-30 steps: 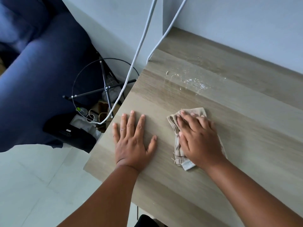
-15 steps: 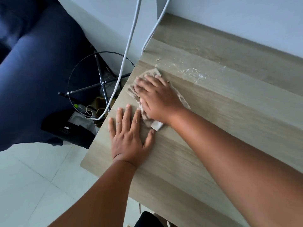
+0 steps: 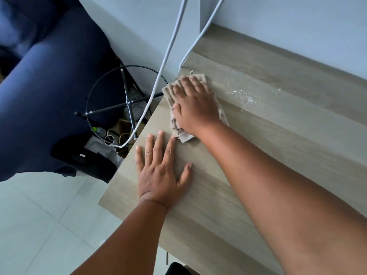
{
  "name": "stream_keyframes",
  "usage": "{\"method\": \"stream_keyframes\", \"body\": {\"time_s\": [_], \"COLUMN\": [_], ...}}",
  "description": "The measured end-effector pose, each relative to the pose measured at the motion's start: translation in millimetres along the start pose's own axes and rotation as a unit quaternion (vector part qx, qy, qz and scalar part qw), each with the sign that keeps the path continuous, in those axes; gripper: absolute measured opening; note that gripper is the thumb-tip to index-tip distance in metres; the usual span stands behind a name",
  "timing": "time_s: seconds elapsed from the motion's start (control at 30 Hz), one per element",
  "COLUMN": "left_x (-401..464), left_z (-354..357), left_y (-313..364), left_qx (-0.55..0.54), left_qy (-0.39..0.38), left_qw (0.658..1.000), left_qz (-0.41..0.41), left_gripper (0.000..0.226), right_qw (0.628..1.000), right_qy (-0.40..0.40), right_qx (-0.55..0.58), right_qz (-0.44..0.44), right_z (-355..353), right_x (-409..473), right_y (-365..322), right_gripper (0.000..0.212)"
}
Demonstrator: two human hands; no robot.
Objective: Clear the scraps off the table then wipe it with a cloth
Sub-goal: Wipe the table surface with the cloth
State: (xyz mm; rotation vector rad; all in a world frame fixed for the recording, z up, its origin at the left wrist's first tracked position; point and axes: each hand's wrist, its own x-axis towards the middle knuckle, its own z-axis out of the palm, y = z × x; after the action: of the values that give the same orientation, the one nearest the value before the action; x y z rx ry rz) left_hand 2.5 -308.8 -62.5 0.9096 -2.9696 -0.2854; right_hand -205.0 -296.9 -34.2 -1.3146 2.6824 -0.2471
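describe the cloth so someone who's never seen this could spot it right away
Start at the wooden table and go to its far left corner, below the two white cables. The cloth lies flat there under the right hand. It is the only fabric on the tabletop: beige, crumpled, frayed.

Two bare forearms reach into view from the bottom edge, with no sleeve, watch or bracelet visible on either. The left hand [image 3: 158, 171] is broad, its nails cut short; a small dark mark sits on one finger, possibly a scuff or a ring's trace, too small to tell. The right hand [image 3: 195, 108] likewise carries no rings, its nails short and plain.
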Motion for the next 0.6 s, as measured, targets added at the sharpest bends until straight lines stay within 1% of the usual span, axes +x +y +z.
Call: {"method": "stream_keyframes", "body": {"time_s": [0.1, 0.17, 0.23, 0.37, 0.4, 0.47, 0.53, 0.6], "left_x": [0, 0, 0, 0, 0, 1, 1, 2], "left_z": [0, 0, 0, 1, 1, 2, 2, 1], "left_y": [-1, -2, -1, 0, 0, -1, 0, 0], "left_qx": [-0.004, -0.004, -0.004, -0.007, -0.007, -0.004, -0.001, 0.0], "left_qy": [0.004, 0.005, 0.007, 0.01, 0.01, 0.007, 0.005, 0.005], "left_qw": [1.0, 1.0, 1.0, 1.0, 1.0, 1.0, 1.0, 1.0], "left_qz": [0.003, 0.002, 0.0, 0.001, 0.001, 0.0, 0.0, 0.002], "left_gripper": [0.08, 0.08, 0.08, 0.08, 0.08, 0.081, 0.082, 0.081], "right_qw": [0.995, 0.991, 0.993, 0.999, 0.999, 0.999, 1.0, 0.997], "right_qy": [-0.011, 0.001, 0.02, 0.033, 0.035, 0.027, 0.01, -0.007], "right_qx": [-0.01, -0.002, 0.005, -0.013, -0.013, -0.003, 0.002, -0.003], "right_qz": [-0.099, -0.134, -0.113, 0.018, 0.035, 0.025, -0.019, -0.074], "right_z": [0, -1, -1, -2, -2, -1, 0, 0], "right_x": [-18, -38, -51, -29, -17, 4, 13, 4], "right_y": [2, 17, 31, 24, 18, 6, -5, -6], "right_gripper": [0.059, 0.057, 0.056, 0.06, 0.061, 0.061, 0.06, 0.059]}}
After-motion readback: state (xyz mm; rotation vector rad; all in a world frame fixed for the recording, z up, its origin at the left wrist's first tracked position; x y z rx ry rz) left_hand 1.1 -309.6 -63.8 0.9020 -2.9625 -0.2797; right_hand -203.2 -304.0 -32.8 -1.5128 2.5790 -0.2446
